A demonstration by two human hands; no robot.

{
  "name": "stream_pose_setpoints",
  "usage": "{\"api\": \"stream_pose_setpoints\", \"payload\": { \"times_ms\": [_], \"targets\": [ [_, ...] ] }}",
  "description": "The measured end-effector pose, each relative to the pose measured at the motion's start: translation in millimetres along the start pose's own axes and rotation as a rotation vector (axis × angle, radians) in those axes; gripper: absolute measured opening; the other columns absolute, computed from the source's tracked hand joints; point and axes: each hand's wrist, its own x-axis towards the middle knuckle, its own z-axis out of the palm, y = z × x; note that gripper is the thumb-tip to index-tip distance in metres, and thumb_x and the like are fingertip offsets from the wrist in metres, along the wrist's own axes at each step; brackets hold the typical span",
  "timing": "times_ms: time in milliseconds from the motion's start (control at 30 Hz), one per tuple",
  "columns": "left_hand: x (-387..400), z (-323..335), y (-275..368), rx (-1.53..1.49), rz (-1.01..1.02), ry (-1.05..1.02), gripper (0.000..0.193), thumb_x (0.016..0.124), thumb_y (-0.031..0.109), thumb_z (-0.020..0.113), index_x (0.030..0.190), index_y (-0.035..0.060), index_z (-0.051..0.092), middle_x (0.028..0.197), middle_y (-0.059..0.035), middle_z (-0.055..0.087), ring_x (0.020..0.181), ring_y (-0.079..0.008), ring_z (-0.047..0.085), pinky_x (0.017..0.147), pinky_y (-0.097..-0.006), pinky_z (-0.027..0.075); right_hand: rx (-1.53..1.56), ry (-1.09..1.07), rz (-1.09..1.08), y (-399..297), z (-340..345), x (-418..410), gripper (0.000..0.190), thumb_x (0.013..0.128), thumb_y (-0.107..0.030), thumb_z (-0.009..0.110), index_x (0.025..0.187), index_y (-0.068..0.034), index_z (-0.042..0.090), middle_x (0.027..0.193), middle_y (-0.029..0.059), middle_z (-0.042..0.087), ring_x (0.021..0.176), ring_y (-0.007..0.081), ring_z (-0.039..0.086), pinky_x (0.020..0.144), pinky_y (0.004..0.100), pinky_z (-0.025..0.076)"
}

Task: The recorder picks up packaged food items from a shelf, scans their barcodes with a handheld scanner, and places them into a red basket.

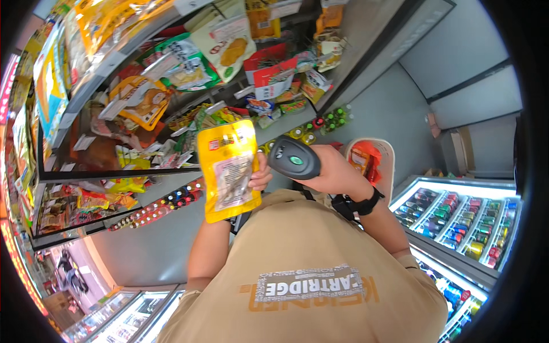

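A yellow snack pouch (pixel 231 171) with a clear window is upright in my left hand (pixel 260 172), whose fingertips curl round its right edge; the rest of that hand is behind the pouch. My right hand (pixel 339 171) grips a dark handheld barcode scanner (pixel 294 157), a green light showing on its top. The scanner's head lies just right of the pouch, apart from it. A black band is on my right wrist. Beyond the pouch, packaged snacks such as a green and white bag (pixel 187 64) and an orange pouch (pixel 141 100) hang on the shelf rack.
A white bin (pixel 388 167) holding red and orange packets stands beyond my right forearm. Bottles (pixel 336 119) line up under the rack. Lit drink coolers (pixel 454 186) stand at the right, and more lit glass-topped cases (pixel 128 317) at the lower left. The rack's lower edge (pixel 116 173) runs across the left.
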Motion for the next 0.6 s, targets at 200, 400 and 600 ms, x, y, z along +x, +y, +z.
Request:
{"api": "stream_pose_setpoints", "payload": {
  "times_ms": [200,400,600],
  "targets": [
    [-16,19,11,0.023,0.041,0.115,0.089,0.071,0.069,0.080,0.114,-0.0035,0.052,0.089,-0.0045,0.044,0.071,-0.0126,0.044,0.065,-0.0259,0.039,0.046,-0.067,0.071,-2,7,-1,0.030,0.085,-0.007,0.083,0.109,0.002,0.068,0.096,0.0068,0.073,0.085,0.0127,0.063,0.080,0.0299,0.052],
    [-31,26,21,0.030,0.001,0.067,0.082,0.073,0.065,0.079,0.108,-0.0038,0.051,0.085,-0.0038,0.044,0.069,-0.0120,0.044,0.062,-0.0250,0.037,0.015,-0.048,0.031,0,15,9,0.032,0.083,-0.014,0.084,0.105,0.004,0.069,0.088,0.0155,0.073,0.075,0.0233,0.065,0.075,0.0356,0.053],
    [-38,29,30,-0.053,-0.121,0.066,0.079,0.081,0.068,0.071,0.101,-0.0057,0.051,0.080,-0.0042,0.043,0.067,-0.0128,0.042,0.059,-0.0257,0.036,-0.038,-0.090,-0.035,-11,12,15,0.033,0.083,-0.014,0.083,0.107,0.003,0.068,0.089,0.0154,0.072,0.076,0.0236,0.065,0.075,0.0358,0.053]
  ]
}}
